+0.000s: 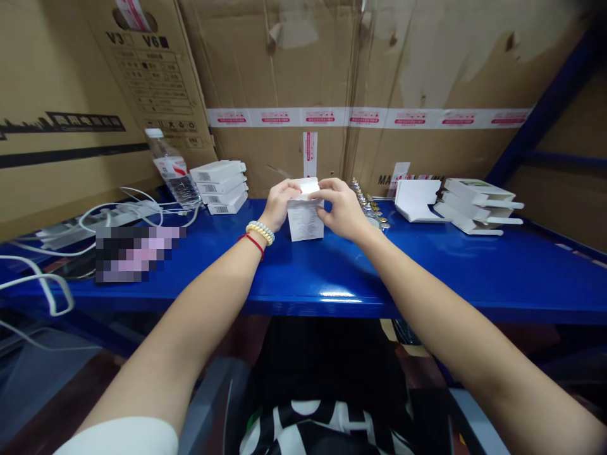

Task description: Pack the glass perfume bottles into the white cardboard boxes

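A small white cardboard box (306, 222) with fine print on its front stands upright on the blue table, between my hands. Its top flap is raised. My left hand (279, 202) grips the upper left of the box, fingertips at the flap. On the other side my right hand (342, 207) pinches the flap and upper right edge, with the thumb against the front. Just beyond my right hand are several small shiny metal pieces (367, 205) in rows, partly hidden by it. The inside of the box is out of sight.
Closed white boxes (222, 186) are stacked at the back left beside a water bottle (174, 167). White cables (114, 215) lie farther left, near a blurred-out object (137, 253). To the right are an open white box (417, 201) and stacked boxes with open flaps (478, 205). Cardboard (284, 76) walls the back.
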The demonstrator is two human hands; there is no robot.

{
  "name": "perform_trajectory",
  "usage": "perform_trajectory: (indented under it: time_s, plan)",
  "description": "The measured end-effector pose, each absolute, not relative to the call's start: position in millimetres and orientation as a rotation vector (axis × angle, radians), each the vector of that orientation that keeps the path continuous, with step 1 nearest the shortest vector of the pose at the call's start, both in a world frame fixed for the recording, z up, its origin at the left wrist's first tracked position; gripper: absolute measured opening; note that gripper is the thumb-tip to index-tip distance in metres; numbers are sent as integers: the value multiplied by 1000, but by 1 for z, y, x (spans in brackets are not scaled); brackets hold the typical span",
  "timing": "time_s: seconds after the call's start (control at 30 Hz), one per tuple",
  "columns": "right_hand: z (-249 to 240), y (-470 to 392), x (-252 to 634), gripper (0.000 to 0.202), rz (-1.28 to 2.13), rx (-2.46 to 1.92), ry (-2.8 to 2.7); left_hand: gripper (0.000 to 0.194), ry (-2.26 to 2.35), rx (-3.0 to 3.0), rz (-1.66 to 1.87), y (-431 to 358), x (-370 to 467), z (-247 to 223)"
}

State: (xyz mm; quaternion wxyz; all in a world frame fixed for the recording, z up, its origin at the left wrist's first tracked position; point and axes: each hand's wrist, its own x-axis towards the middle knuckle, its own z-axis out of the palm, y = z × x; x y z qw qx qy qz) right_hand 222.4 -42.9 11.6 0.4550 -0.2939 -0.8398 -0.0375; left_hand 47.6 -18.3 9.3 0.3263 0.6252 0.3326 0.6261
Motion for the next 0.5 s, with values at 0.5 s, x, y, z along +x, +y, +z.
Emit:
perform_trajectory:
  time_s: [0.5]
  plan:
    - [13, -43, 229, 32, 16, -706, -2119, 28, 716, 1461, 1418, -30, 42, 14]
